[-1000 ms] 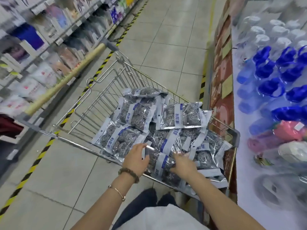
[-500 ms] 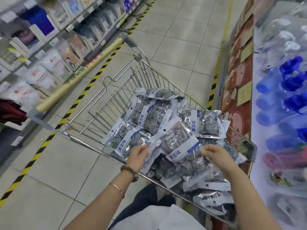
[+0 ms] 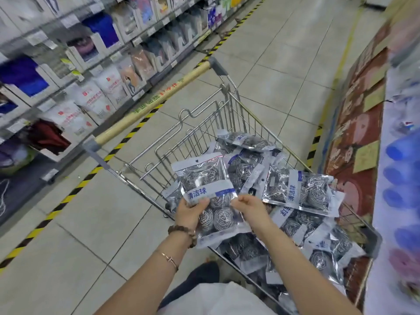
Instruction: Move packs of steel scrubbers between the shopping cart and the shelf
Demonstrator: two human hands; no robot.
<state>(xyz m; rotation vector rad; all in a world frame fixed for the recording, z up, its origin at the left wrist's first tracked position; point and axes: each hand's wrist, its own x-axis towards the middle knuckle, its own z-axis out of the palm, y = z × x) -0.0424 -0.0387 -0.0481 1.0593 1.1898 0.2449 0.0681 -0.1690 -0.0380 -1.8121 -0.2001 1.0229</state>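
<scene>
Head view: one pack of steel scrubbers (image 3: 205, 194) is held above the shopping cart (image 3: 372, 241), long axis pointing away from the person, left hand (image 3: 189, 212) and right hand (image 3: 248, 206) gripping opposite side edges; the shelf (image 3: 378, 201) lies rightward, nearer the right hand.

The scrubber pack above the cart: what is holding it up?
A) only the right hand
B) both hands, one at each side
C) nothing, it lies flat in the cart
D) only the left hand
B: the left hand grips the pack at its left edge, and the right hand pinches its right edge.
</scene>
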